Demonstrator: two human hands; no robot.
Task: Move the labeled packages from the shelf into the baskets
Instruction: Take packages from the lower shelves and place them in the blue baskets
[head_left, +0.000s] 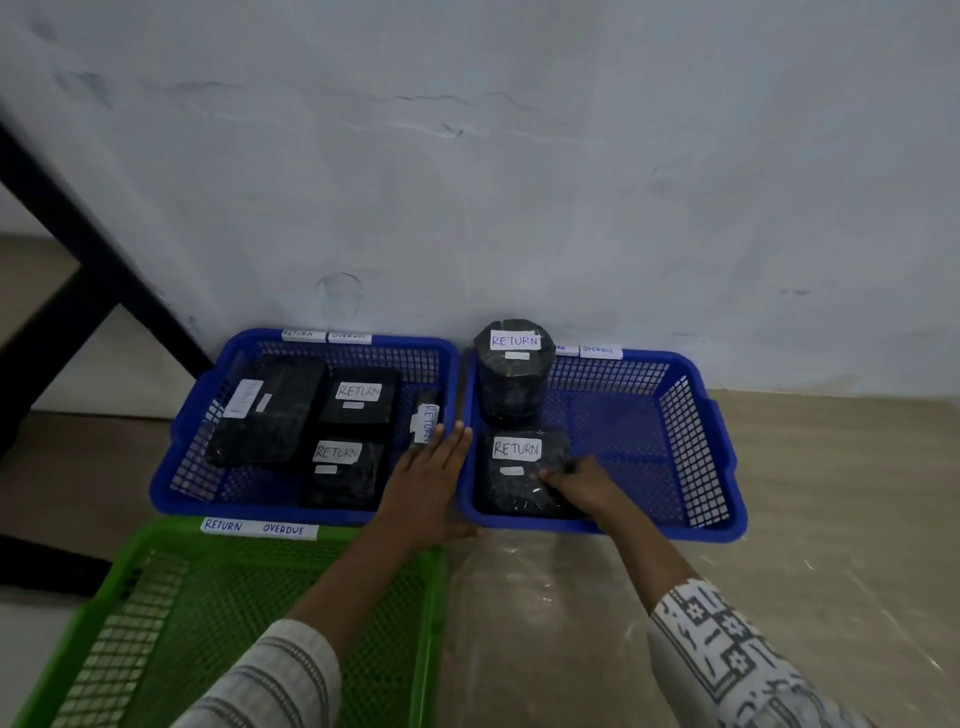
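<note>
The left hand (434, 467) lies flat and open, fingers spread, empty, on the right rim of the left blue basket (171, 441), just left of the right blue basket (727, 467), which serves as the landmark here. Left of that landmark, the left basket holds four black wrapped packages, and nearer the camera stands an empty green basket (104, 623). Inside the landmark's left half, a round package (511, 384) marked RETURN stands at the back, and a flatter package (519, 473) marked RETURN lies in front of it. The right hand (582, 483) rests on this flatter package's right edge, fingers curled onto the wrap; whether they pinch it, I cannot tell. The film looks glossy and crinkled, so likely slippery and soft at the surface, with a firm, light block inside. Holding across the short edges, clear of the label, seems best
</note>
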